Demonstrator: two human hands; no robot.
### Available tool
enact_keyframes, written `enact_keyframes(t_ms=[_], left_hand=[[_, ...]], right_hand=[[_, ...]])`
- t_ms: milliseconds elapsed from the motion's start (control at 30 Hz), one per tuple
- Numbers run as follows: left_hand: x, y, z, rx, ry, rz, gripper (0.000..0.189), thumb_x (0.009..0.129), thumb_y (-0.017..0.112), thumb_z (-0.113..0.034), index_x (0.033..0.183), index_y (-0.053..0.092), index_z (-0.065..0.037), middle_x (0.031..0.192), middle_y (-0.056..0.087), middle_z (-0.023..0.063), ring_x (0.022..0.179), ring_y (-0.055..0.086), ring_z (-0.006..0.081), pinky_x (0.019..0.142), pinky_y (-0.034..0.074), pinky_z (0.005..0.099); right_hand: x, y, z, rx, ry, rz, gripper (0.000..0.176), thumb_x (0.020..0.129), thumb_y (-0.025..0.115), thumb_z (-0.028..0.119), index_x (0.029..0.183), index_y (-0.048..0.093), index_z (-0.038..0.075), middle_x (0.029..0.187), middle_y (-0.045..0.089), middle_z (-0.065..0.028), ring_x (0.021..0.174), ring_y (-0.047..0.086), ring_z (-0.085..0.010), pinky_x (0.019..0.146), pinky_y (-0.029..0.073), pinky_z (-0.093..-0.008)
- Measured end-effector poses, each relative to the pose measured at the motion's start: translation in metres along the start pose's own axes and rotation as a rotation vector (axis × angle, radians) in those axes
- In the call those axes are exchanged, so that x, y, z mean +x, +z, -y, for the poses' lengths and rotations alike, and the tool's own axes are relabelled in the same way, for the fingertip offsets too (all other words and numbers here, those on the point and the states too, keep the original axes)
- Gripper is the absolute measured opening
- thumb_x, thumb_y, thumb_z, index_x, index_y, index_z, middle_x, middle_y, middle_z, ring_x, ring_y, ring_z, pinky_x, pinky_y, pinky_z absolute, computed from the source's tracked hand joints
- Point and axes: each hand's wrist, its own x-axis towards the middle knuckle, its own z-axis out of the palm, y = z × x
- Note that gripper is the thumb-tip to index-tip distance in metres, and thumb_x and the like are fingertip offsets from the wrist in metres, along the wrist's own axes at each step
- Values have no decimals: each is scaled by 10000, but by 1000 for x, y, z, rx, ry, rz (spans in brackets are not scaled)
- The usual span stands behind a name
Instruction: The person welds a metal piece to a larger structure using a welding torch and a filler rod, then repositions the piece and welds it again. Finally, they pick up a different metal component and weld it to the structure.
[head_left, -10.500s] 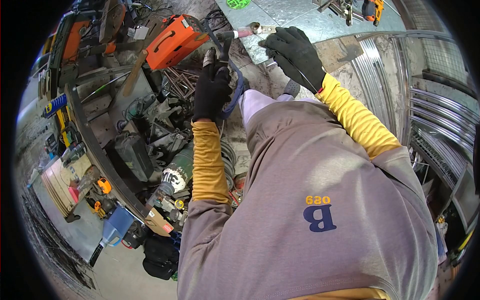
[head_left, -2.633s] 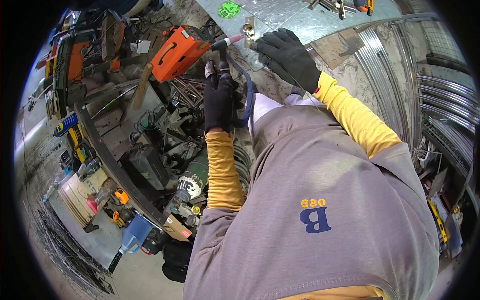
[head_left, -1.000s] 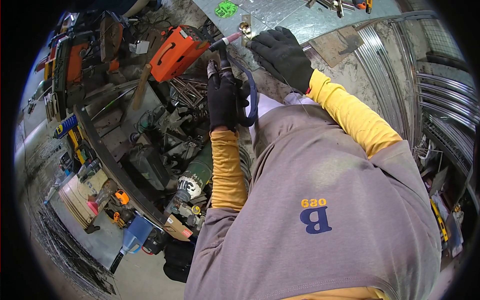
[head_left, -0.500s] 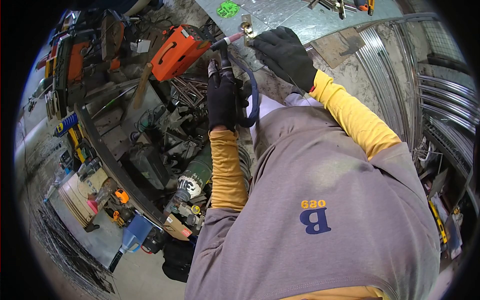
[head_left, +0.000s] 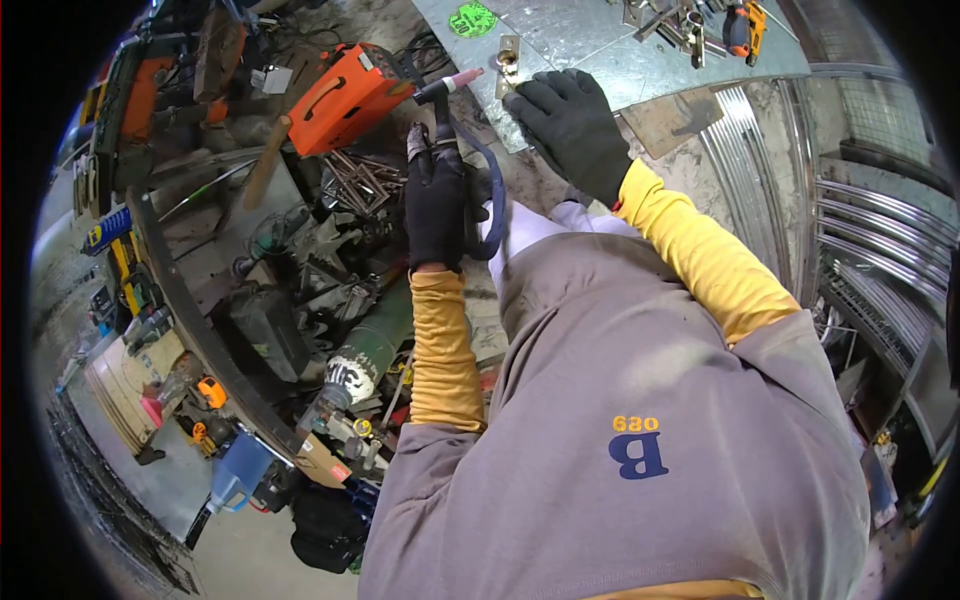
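Note:
My left hand (head_left: 437, 205), in a black glove, is wrapped around the handle of a welding torch (head_left: 443, 115). The torch's pink nozzle points up and right, toward a small metal plate (head_left: 507, 88) with a round ring on it. That plate lies near the corner of a metal-topped table (head_left: 590, 50), a short gap from the nozzle. Back upward, my gloved right hand (head_left: 575, 130) rests at the table edge, its fingers extended with the tips right at the plate's near end. A dark blue cable sleeve (head_left: 495, 200) hangs from the torch beside my left wrist.
An orange machine case (head_left: 345, 95) stands left of the torch, above a pile of metal rods (head_left: 365, 183). A green gas cylinder (head_left: 370, 345) lies below left. Orange-handled pliers (head_left: 742, 35) and metal pieces are on the table. Metal tubes (head_left: 885, 215) line the right.
The torch nozzle has drawn away to the left from the plate, with my left hand. My right fingertips sit slightly lower beside the plate. The whole view has shifted a little.

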Motion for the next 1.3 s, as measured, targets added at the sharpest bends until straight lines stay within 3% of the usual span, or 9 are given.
enact_keyframes(t_ms=[33,100,300,400,500,1033,1133,1233,1300], left_hand=[[-3,4,-1,-20,-1,-2,667,1144,557,-214,1743,272,-146,878,640,34,586,617,130,449,526,313],[-10,11,-4,-46,40,-35,528,1150,563,-166,1656,458,-58,1038,668,-4,896,616,84,820,526,259],[12,-3,44,-41,22,33,433,1133,575,-195,1549,526,-84,941,687,17,698,674,115,591,592,286],[5,6,33,-115,-44,2,216,1101,551,-137,1251,654,-22,895,670,41,735,638,137,647,527,344],[3,6,31,-64,-18,12,200,1106,533,-147,1226,638,-26,884,674,42,732,650,148,647,532,345],[6,12,30,-118,19,-8,133,1149,554,-156,1228,643,-97,853,679,-1,640,645,104,541,518,284],[11,9,36,74,290,11,134,1150,563,-176,1229,641,-100,840,665,-7,628,633,102,542,516,280],[2,13,15,-4,49,-25,145,1149,570,-201,1230,633,-98,836,651,-5,611,615,102,519,520,283],[-2,16,6,-32,-18,-12,289,1147,563,-212,1412,586,-99,834,636,-1,591,593,99,488,522,288]], right_hand=[[2,1,2,-27,3,-44,416,917,756,208,1324,731,127,1271,688,-60,1227,641,-283,1094,476,-482],[6,1,5,-54,6,-98,361,908,741,197,1259,750,110,1205,687,-55,1189,648,-271,1053,482,-465],[11,-3,10,-63,10,-57,357,926,742,209,1267,749,106,1222,692,-60,1184,650,-281,1026,485,-467],[11,-3,9,-52,14,-52,347,937,750,219,1264,748,101,1241,700,-63,1175,655,-289,1021,486,-470],[11,-1,9,-16,30,-58,344,946,754,225,1264,748,96,1244,707,-69,1172,658,-296,1020,485,-475],[7,-5,12,59,76,-59,389,957,737,219,1318,735,75,1274,695,-102,1197,645,-321,1032,485,-470],[9,-6,13,61,89,-72,384,957,735,222,1314,735,79,1269,697,-102,1195,648,-317,1030,484,-471],[8,-7,13,67,102,-53,384,960,733,226,1317,737,85,1270,697,-100,1198,647,-316,1031,483,-476],[7,-6,14,76,110,-49,385,958,735,232,1315,740,87,1272,698,-97,1203,645,-313,1037,479,-481]])
